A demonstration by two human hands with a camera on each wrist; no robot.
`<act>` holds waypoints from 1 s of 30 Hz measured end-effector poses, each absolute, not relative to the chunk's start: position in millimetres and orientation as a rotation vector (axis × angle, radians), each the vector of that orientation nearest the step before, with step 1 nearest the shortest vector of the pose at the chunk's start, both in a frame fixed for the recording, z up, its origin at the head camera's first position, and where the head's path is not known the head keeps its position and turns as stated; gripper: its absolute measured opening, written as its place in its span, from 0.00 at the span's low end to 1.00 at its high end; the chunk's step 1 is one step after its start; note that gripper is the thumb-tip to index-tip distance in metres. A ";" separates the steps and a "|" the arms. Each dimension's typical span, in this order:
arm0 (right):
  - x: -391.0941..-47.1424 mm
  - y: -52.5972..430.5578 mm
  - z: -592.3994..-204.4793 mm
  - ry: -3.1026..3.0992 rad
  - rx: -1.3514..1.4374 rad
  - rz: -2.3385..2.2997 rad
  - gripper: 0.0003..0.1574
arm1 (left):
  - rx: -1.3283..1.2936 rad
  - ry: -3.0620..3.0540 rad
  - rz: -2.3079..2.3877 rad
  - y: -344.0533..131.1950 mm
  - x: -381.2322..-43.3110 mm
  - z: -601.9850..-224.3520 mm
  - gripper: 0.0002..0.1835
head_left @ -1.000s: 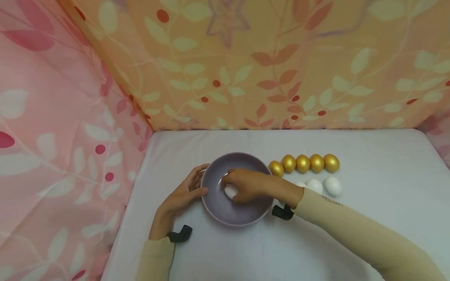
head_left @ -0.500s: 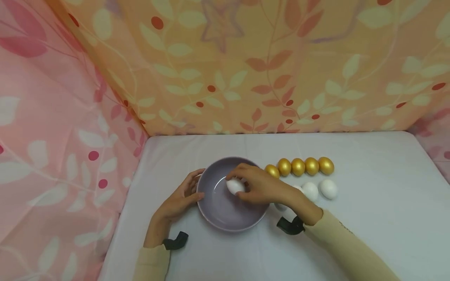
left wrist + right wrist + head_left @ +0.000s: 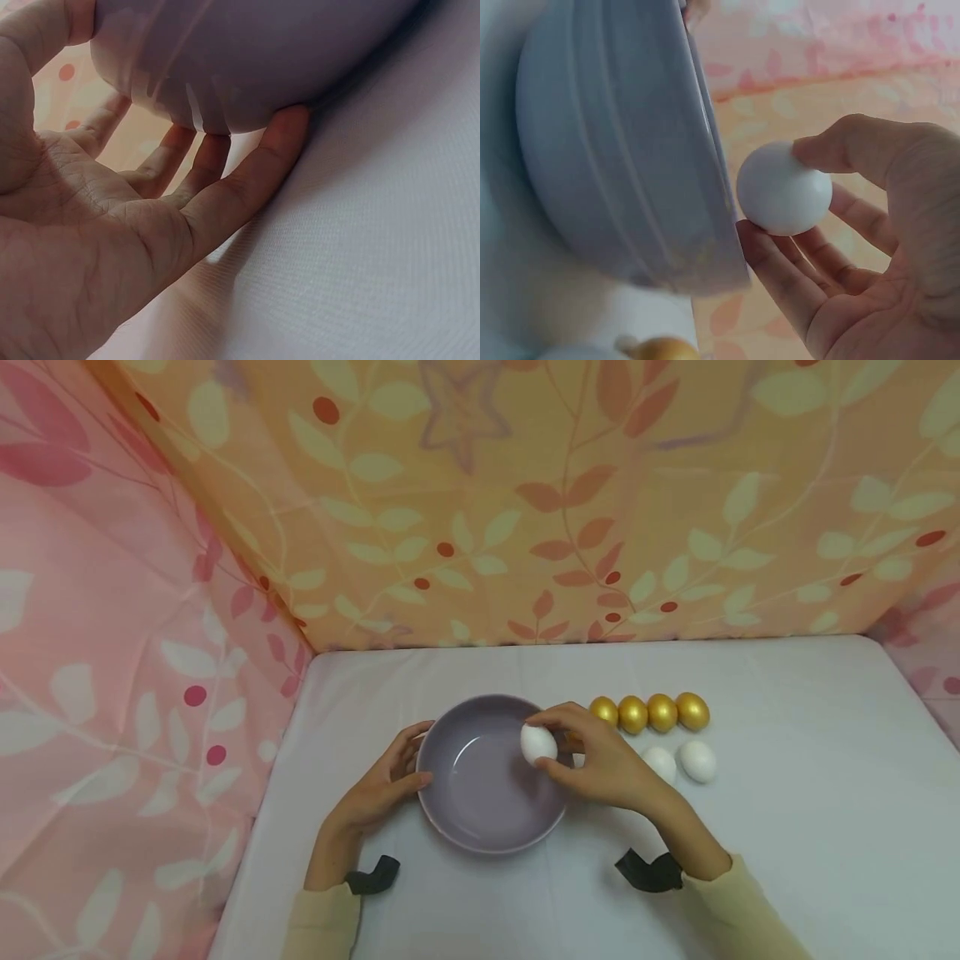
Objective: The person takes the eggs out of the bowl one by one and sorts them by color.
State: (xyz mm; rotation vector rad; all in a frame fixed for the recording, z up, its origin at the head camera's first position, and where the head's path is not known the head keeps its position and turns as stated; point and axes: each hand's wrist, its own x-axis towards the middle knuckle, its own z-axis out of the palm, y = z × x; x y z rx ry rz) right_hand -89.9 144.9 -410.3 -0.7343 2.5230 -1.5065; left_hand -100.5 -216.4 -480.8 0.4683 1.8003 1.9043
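Note:
A white egg is pinched between the thumb and fingers of my right hand, over the right part of a purple bowl. In the right wrist view the egg is level with the bowl's rim and beyond it, fingertips beneath and thumb on top. The bowl's inside shows nothing lying in it. My left hand holds the bowl's left side, thumb at the rim. Seen from the left wrist, its spread, slightly bent fingertips press the bowl's outer wall.
A row of several golden eggs lies behind and right of my right hand, partly covered by it. Closer in are white eggs, some hidden by the hand. Everything stands on a white-covered table with patterned cloth behind.
My right hand has lifted the white egg from the bowl's bottom and carried it right, toward the right rim. The left hand stays on the bowl. The head view has shifted slightly.

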 end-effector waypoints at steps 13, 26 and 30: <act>-80.0 195.4 -414.1 2.606 -0.624 -1.603 0.27 | 0.448 1.804 1.895 -217.2 -103.3 -484.8 0.41; -63.3 248.3 -414.6 2.789 -0.464 -1.535 0.32 | 0.449 1.821 1.872 -223.7 -102.7 -480.5 0.41; -60.1 270.6 -413.6 2.886 -0.439 -1.510 0.36 | 0.464 1.811 1.876 -220.3 -104.1 -481.4 0.41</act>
